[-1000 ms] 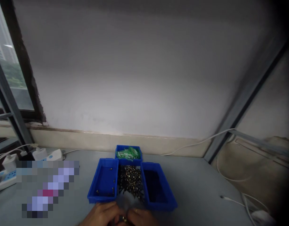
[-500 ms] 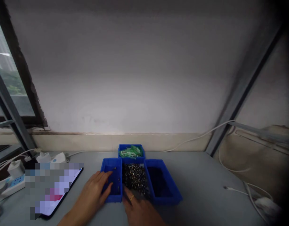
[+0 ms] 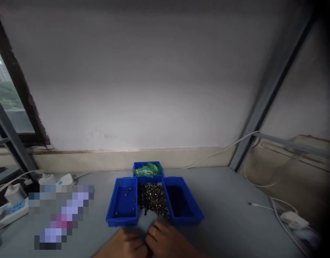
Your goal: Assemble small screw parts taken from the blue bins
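My left hand [image 3: 131, 243] and my right hand [image 3: 165, 238] are close together at the near side of the table, fingers curled inward. Whatever they pinch between them is hidden and too dark to name. A ring shows on a finger of my right hand. Just beyond lies a heap of small metal screw-like parts [image 3: 152, 197], with black pieces at its left side. To its left, a shallow blue tray [image 3: 108, 219] holds several small metal screw-like pieces. On the right, another blue tray [image 3: 197, 216] has dark contents that I cannot make out.
Behind the heap stands a small blue bin [image 3: 148, 163] with green-and-clear packets [image 3: 149, 170]. A blurred-out phone-like object [image 3: 64, 218] lies at left, near a power strip [image 3: 18, 211] with chargers. White cables [image 3: 264, 206] lie at right. A wall closes off the back.
My left hand has come out of the left blue tray and moved toward me, beside my right hand. My right hand has drawn back from the heap. The view has shifted slightly.
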A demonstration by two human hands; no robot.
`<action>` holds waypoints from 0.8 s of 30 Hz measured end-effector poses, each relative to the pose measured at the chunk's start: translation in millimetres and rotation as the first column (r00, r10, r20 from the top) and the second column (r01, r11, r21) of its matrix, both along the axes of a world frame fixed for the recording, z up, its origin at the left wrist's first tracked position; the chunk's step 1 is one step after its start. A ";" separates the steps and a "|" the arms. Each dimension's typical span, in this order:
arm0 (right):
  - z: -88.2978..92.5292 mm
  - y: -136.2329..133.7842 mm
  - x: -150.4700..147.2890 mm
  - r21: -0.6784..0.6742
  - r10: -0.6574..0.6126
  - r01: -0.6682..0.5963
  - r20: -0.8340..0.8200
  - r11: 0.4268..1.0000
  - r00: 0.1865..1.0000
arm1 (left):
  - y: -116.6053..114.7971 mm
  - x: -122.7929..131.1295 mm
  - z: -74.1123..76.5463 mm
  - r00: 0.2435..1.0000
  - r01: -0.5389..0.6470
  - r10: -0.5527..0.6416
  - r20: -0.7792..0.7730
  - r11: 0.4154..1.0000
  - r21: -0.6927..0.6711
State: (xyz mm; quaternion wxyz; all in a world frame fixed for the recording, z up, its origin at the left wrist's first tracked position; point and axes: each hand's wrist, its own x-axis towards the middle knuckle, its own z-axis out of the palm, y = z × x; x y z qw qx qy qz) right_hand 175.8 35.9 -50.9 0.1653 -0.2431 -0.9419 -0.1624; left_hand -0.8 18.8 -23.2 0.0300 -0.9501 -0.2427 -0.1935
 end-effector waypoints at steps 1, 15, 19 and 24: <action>-1.3 -0.8 3.8 0.005 0.016 -0.016 0.017 1.000 1.000 | 0.0 1.3 -3.4 1.000 -0.015 0.015 -0.015 1.000 0.015; 7.8 -6.3 23.0 -0.649 -0.197 0.032 -0.183 0.760 0.963 | -6.5 19.3 -5.0 0.943 -0.318 0.293 -0.158 0.933 -0.169; 10.2 -7.7 24.1 -0.712 -0.214 0.022 -0.182 0.702 0.960 | -5.9 14.1 -2.1 0.963 -0.271 0.255 -0.091 0.926 -0.264; 19.8 -11.4 23.7 -0.752 -0.295 0.070 -0.171 0.656 0.940 | -9.9 10.7 4.8 0.968 -0.249 0.240 -0.071 0.910 -0.330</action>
